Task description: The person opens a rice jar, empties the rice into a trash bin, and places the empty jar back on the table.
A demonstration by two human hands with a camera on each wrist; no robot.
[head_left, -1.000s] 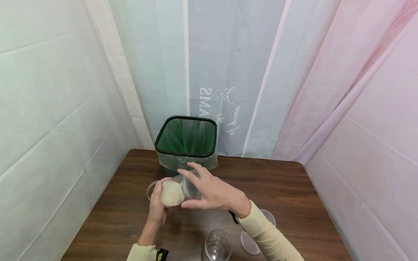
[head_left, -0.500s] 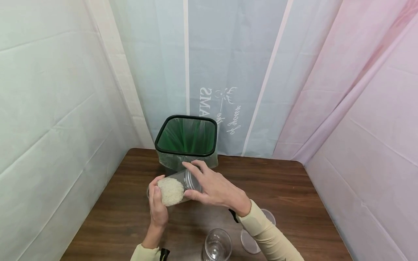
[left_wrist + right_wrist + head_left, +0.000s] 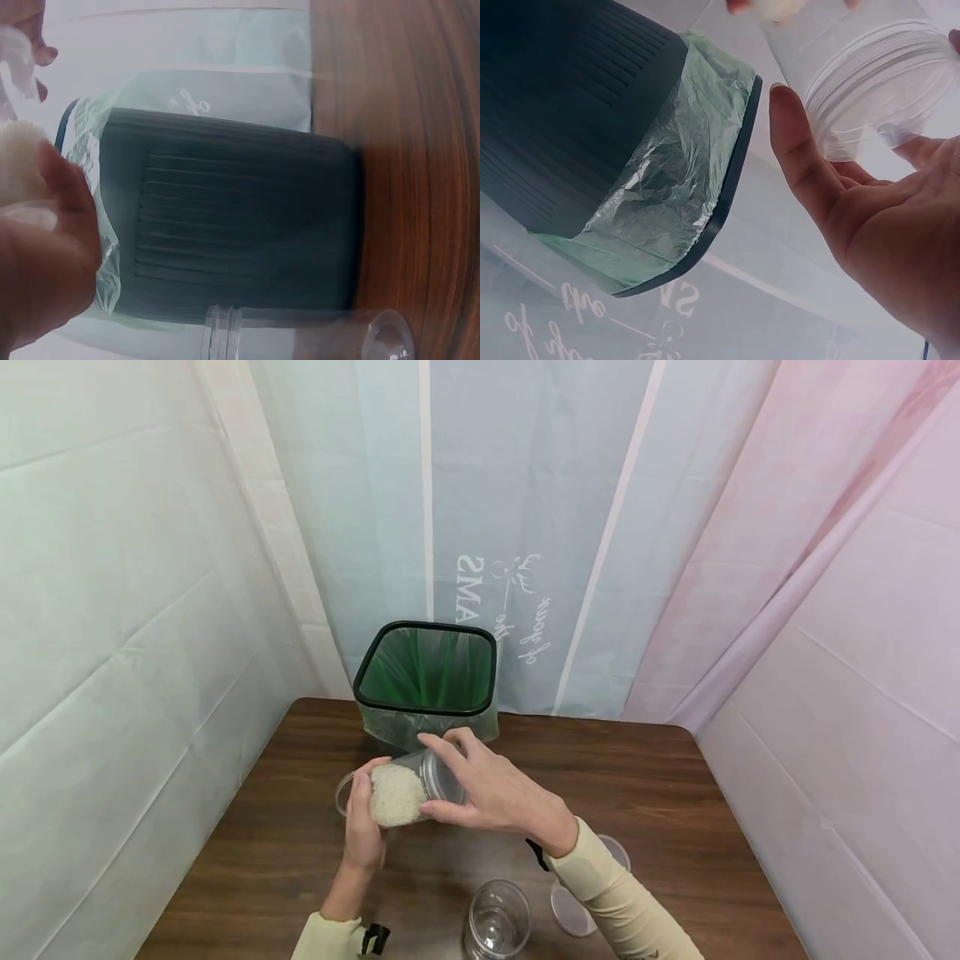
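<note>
A clear plastic jar [image 3: 410, 762] with white rice [image 3: 397, 797] inside lies tilted on its side in the air, its threaded mouth toward the right. My left hand [image 3: 363, 831] grips it around the base end, thumb along the side. At the mouth, my right hand [image 3: 491, 789] holds the jar, fingers over the top and thumb below. The right wrist view shows the threaded neck [image 3: 877, 67] uncovered between my right thumb and fingers. The rice is heaped toward the base half. In the left wrist view, my left hand [image 3: 49, 262] partly hides it.
A dark bin with a green liner and black rim [image 3: 423, 709] stands just behind the hands. Another clear jar [image 3: 342, 795] is partly hidden behind my left hand. In front stands a clear jar [image 3: 498, 920]; two clear lids [image 3: 572, 910] lie beside it, partly under my right forearm.
My left hand has shifted slightly around the jar's base, and the rice has moved a little inside. My right hand has risen slightly and stays at the mouth.
</note>
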